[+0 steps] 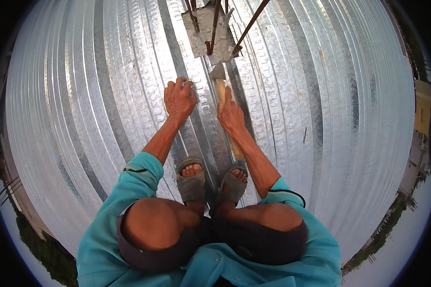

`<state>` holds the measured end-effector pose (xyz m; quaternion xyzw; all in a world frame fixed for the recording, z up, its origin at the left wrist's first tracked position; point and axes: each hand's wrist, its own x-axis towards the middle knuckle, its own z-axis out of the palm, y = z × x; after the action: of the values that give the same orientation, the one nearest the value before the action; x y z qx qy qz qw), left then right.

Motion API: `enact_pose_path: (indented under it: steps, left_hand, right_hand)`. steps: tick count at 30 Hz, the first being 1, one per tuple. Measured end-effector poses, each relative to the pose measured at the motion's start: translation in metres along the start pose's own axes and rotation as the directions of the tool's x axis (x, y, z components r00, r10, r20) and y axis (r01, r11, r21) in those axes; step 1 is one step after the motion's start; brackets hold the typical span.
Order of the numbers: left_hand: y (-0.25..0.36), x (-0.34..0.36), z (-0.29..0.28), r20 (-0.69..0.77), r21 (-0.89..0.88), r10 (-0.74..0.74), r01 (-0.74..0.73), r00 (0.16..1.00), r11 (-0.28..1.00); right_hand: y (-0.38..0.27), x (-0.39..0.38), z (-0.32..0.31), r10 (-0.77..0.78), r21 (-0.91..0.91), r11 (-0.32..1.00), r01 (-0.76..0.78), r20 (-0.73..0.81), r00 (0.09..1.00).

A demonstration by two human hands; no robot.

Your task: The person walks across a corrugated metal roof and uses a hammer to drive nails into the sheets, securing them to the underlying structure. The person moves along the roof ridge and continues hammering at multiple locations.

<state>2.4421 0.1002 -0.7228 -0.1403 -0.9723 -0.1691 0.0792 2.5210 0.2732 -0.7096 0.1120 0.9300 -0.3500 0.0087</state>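
Between the deck's [285,103] edges, your right hand [231,116] holds one tool [221,90], your left hand [180,100] lies forward, fingers curled, grip unclear.

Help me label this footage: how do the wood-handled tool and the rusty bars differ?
The tool has a pale wooden handle and grey head; the bars are rusty brown. The tool sits in the right grip; the bars are not held. Both tool ends show; the bars run past the picture's top edge. Both are long and narrow.
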Motion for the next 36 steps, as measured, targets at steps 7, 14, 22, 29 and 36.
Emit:
enact_pose_path:
  steps: [7,14,22,29,36]
  left_hand:
    - [-0.004,-0.001,0.007,-0.062,-0.018,0.007,-0.008,0.998,1.0]
    - [-0.001,-0.009,0.007,0.032,-0.018,-0.015,0.016,0.999,1.0]
    - [-0.002,-0.004,0.003,-0.033,-0.043,-0.024,0.023,0.999,0.999]
    - [-0.006,-0.005,0.006,-0.048,-0.06,0.003,-0.006,0.999,0.998]
    - [-0.003,-0.002,0.004,-0.034,-0.059,0.0,-0.002,0.999,0.998]
  right_hand:
    - [-0.012,0.019,-0.011,-0.24,0.119,0.946,0.303,-0.372,0.896]
    - [0.006,0.031,-0.002,-0.029,-0.032,0.999,0.03,0.052,0.998]
    - [-0.011,-0.001,-0.018,-0.154,0.269,0.944,0.193,-0.161,0.975]
    - [-0.006,0.022,-0.007,0.03,0.095,0.995,-0.035,0.046,0.998]
    - [-0.01,-0.01,-0.033,-0.087,0.343,0.924,0.17,-0.244,0.966]
